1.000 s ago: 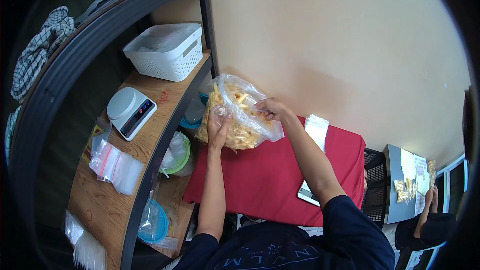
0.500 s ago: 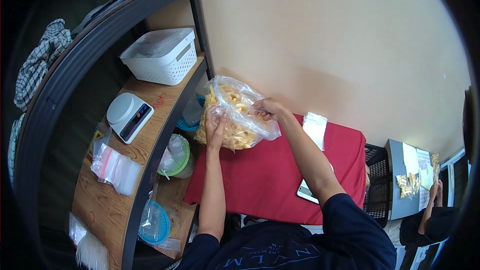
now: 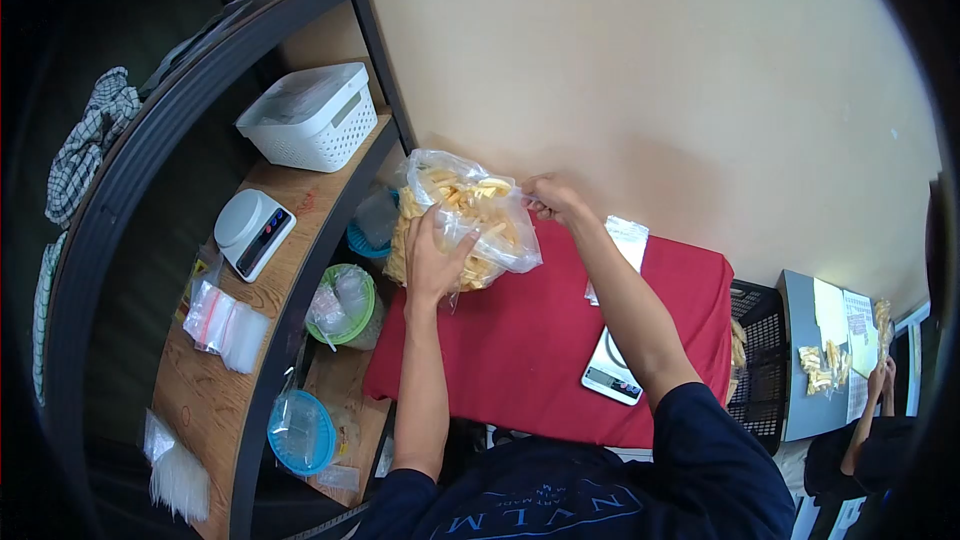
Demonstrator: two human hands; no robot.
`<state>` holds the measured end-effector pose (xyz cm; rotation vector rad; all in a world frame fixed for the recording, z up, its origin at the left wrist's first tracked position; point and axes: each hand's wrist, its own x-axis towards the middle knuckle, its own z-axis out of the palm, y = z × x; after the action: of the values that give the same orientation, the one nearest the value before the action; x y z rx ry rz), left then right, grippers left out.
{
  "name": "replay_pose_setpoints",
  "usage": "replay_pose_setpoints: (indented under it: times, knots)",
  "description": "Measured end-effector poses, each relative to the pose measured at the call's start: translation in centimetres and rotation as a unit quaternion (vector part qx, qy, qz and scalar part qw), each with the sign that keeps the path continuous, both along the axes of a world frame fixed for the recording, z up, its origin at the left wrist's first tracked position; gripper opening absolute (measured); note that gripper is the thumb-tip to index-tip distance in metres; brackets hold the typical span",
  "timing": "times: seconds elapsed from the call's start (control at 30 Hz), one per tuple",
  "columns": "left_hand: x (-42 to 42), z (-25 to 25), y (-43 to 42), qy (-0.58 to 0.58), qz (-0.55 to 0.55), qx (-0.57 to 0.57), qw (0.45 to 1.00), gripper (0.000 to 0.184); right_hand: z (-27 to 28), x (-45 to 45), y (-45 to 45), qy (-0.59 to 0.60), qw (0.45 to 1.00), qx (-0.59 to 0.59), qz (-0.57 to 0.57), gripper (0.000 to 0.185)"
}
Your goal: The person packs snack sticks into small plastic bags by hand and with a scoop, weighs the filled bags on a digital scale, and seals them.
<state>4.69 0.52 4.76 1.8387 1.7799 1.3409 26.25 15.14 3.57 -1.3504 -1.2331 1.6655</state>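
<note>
You have the clear plastic bag (image 3: 512, 246) at the wall-side left corner of the table with the red cloth (image 3: 505, 360), its mouth open above the pale yellow pieces (image 3: 465, 202). Your right hand (image 3: 545, 199) is curled, its fingertips apparently pinching the bag's edge at the side away from the shelf. Your left hand (image 3: 436, 258) rests against the bag's near side, thumb and fingers parted; whether they nip a fold of plastic you cannot tell from here. The step in hand looks like handling the bag's open mouth, one hand steadying and the other drawing at the rim. From this position, any move calls for a firm right pinch and an even left hand, since thin film could slip and tip loose pieces out. As for writing, your dark shirt (image 3: 540, 508) carries large pale letters that look like N, V, L and M (the folds make their order hard to trust), with a smaller line perhaps reading "ART MADE". The white scale (image 3: 612, 372) near your right forearm has a display with no figures you could read, and the shelf scale (image 3: 254, 232) shows coloured marks beside its panel, also too small. The printed sheet (image 3: 861, 325) on the far side table is likewise illegible, and no brand shows on the bag.
</note>
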Motion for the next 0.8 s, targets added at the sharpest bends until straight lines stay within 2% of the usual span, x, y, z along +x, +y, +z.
replay_pose_setpoints:
  times: [0.03, 0.1, 0.3, 0.53, 0.73, 0.8]
  knots:
    - [0.9, 0.2, -0.3, 0.000, 0.002, -0.003, 1.000, 0.070, 0.8, 0.5, -0.6, 0.000, 1.000, -0.003, 0.002, 0.017]
    - [2.5, 0.6, -0.3, 0.123, 0.059, -0.030, 0.990, 0.075, 2.8, 1.7, -1.8, -0.005, 1.000, 0.024, 0.002, 0.016]
    - [5.4, 0.4, 0.4, 0.138, 0.062, -0.071, 0.986, 0.085, 5.5, 6.4, -3.5, -0.058, 0.997, 0.043, 0.036, 0.015]
    - [10.1, 1.5, -0.9, 0.084, -0.009, -0.066, 0.994, 0.088, 6.2, 9.5, -6.2, -0.090, 0.992, 0.088, -0.008, 0.015]
    - [14.1, 1.7, -1.6, 0.107, 0.012, -0.099, 0.989, 0.092, 4.8, 11.8, -8.3, -0.078, 0.992, 0.100, -0.017, 0.020]
    - [15.1, 1.2, -1.6, 0.120, 0.040, -0.093, 0.988, 0.091, 4.6, 12.3, -9.3, -0.109, 0.987, 0.115, -0.033, 0.025]
